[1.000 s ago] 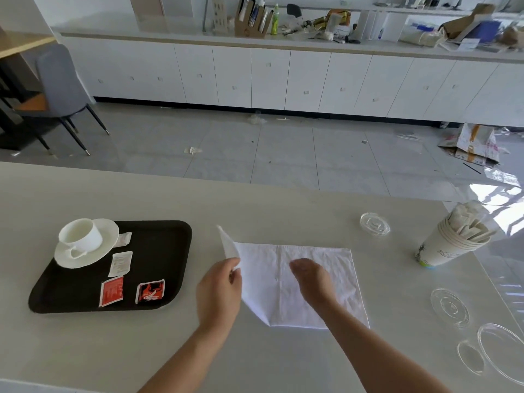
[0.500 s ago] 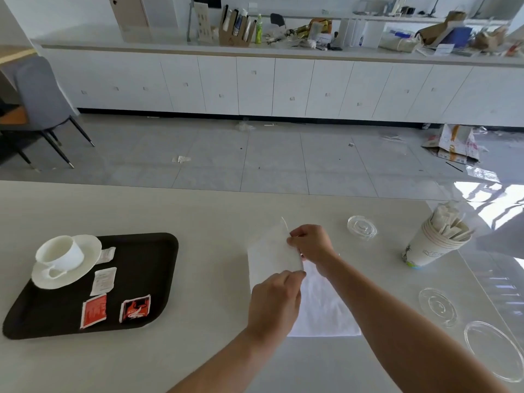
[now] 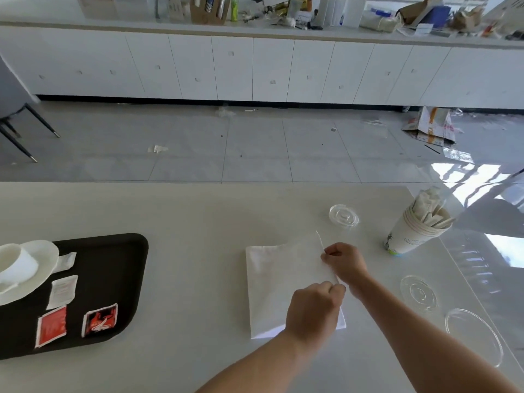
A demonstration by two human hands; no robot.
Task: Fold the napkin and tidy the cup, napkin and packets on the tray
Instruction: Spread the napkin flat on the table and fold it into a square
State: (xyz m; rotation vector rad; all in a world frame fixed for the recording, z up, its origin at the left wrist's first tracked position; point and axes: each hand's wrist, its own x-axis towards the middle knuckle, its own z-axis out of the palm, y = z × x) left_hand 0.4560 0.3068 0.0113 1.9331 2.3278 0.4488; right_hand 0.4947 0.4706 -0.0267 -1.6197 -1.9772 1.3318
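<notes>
Head view: white paper napkin (image 3: pixel 279 282) lies folded on the pale table (image 3: pixel 198 217), right of the black tray (image 3: pixel 113 276). Left hand (image 3: pixel 313 312) and right hand (image 3: pixel 346 262) both pinch its right edge, far corner lifted.

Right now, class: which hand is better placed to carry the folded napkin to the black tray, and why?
Probably the left hand: both hands pinch the napkin, but the tray lies to the left; the right hand would have to reach across.

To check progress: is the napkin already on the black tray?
No, the napkin lies on the table, apart from the tray.
</notes>
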